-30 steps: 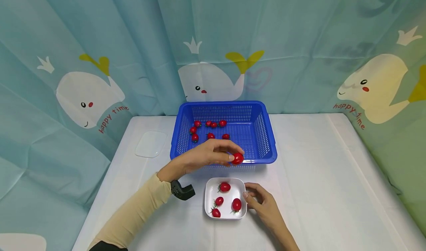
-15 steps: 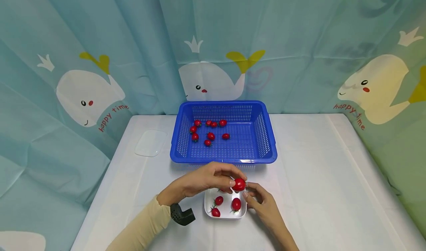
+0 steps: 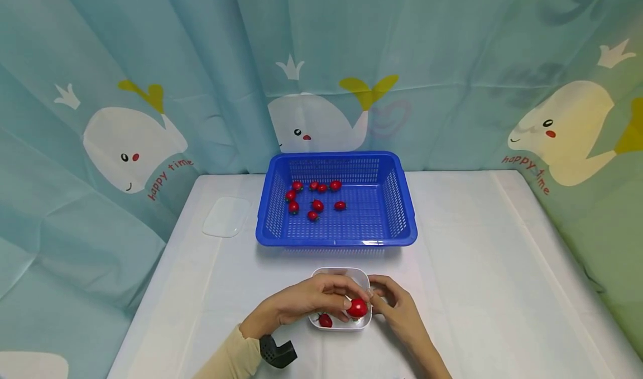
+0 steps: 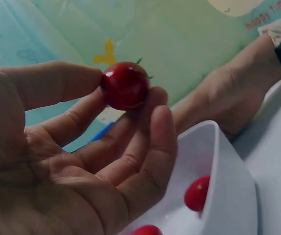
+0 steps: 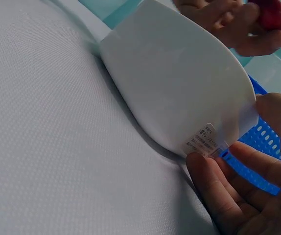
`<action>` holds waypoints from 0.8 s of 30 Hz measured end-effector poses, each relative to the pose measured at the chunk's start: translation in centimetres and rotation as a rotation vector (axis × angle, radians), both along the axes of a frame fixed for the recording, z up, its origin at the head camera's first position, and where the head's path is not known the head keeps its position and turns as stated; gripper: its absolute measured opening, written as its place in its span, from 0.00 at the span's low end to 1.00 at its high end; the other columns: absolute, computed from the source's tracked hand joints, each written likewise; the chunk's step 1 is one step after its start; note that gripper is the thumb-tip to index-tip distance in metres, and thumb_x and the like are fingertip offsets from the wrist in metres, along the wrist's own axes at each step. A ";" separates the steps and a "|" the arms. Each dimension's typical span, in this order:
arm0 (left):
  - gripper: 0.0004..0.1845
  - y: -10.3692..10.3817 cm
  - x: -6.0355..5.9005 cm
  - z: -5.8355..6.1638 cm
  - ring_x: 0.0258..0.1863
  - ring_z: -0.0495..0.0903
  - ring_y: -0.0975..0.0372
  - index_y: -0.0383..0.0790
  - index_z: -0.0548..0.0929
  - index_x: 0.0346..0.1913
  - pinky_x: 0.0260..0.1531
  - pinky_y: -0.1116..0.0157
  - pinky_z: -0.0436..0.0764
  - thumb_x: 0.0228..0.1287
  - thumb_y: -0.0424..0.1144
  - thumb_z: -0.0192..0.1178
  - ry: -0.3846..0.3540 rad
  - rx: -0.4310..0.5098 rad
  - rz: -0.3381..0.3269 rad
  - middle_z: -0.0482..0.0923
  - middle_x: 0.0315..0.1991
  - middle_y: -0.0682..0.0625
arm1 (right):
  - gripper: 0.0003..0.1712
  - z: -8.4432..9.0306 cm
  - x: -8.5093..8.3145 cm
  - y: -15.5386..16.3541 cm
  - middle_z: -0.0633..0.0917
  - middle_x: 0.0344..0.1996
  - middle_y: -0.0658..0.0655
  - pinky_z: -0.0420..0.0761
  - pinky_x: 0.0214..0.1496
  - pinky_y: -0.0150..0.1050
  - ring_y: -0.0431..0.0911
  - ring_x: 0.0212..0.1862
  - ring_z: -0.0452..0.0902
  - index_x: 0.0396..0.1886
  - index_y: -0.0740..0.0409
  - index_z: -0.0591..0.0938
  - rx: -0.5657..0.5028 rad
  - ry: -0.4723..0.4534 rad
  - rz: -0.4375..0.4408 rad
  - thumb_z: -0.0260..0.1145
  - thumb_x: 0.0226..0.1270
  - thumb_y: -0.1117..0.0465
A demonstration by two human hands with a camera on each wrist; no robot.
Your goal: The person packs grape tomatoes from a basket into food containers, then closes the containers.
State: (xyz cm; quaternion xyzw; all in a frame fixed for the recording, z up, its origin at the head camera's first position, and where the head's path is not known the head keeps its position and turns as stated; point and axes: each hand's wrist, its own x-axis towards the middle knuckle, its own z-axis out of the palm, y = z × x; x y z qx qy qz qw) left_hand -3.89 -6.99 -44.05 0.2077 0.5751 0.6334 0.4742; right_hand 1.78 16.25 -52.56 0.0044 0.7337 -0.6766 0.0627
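My left hand (image 3: 315,301) pinches a red cherry tomato (image 3: 358,308) between thumb and fingertips. It holds the fruit above a small white plastic box (image 5: 175,78), and green stem tips show behind it in the left wrist view. Inside the box lies a cherry tomato (image 3: 325,320) at the front left; the left hand covers much of the interior. The left wrist view shows a cherry tomato (image 4: 198,195) by the box wall and part of one more lower down. On the box's right side, my right hand (image 3: 399,309) grips the wall near a corner, beside a printed label (image 5: 204,139).
Behind the box stands a blue perforated basket (image 3: 372,222) with several cherry tomatoes (image 3: 317,205), mostly in its left half. A clear lid (image 3: 226,217) lies flat on the white tablecloth (image 3: 472,267) to the left. A whale-print curtain (image 3: 432,89) hangs behind the table.
The left hand has come from the basket's front edge toward me and down over the box, carrying the cherry tomato. The right hand stays at the box.
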 end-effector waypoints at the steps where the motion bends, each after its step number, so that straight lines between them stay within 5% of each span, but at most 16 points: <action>1: 0.21 0.0 0.2 -0.2 0.54 0.84 0.61 0.30 0.79 0.65 0.52 0.63 0.87 0.74 0.34 0.58 0.004 -0.012 0.002 0.82 0.60 0.45 | 0.20 0.0 0.0 0.0 0.87 0.38 0.58 0.89 0.40 0.38 0.37 0.38 0.85 0.61 0.69 0.79 0.005 -0.005 -0.002 0.66 0.74 0.65; 10: 0.19 -0.5 1.4 -1.4 0.48 0.84 0.64 0.33 0.82 0.63 0.50 0.67 0.86 0.73 0.36 0.59 0.048 -0.075 0.026 0.85 0.57 0.45 | 0.20 0.1 0.0 -0.1 0.87 0.40 0.68 0.90 0.40 0.38 0.37 0.38 0.85 0.61 0.68 0.80 0.014 -0.021 0.000 0.66 0.74 0.64; 17: 0.17 -1.0 2.3 -1.1 0.45 0.84 0.63 0.35 0.83 0.60 0.47 0.69 0.86 0.72 0.36 0.58 0.102 -0.123 0.119 0.85 0.53 0.46 | 0.20 0.2 -0.1 -0.2 0.87 0.40 0.66 0.90 0.40 0.38 0.36 0.39 0.85 0.61 0.67 0.80 0.024 -0.015 -0.002 0.67 0.74 0.64; 24: 0.13 0.1 3.3 -0.9 0.39 0.82 0.67 0.42 0.86 0.55 0.43 0.74 0.81 0.74 0.35 0.56 0.292 -0.232 0.169 0.86 0.47 0.49 | 0.19 0.1 0.0 -0.1 0.87 0.39 0.66 0.89 0.39 0.37 0.36 0.39 0.85 0.61 0.66 0.81 0.040 -0.018 -0.008 0.67 0.74 0.64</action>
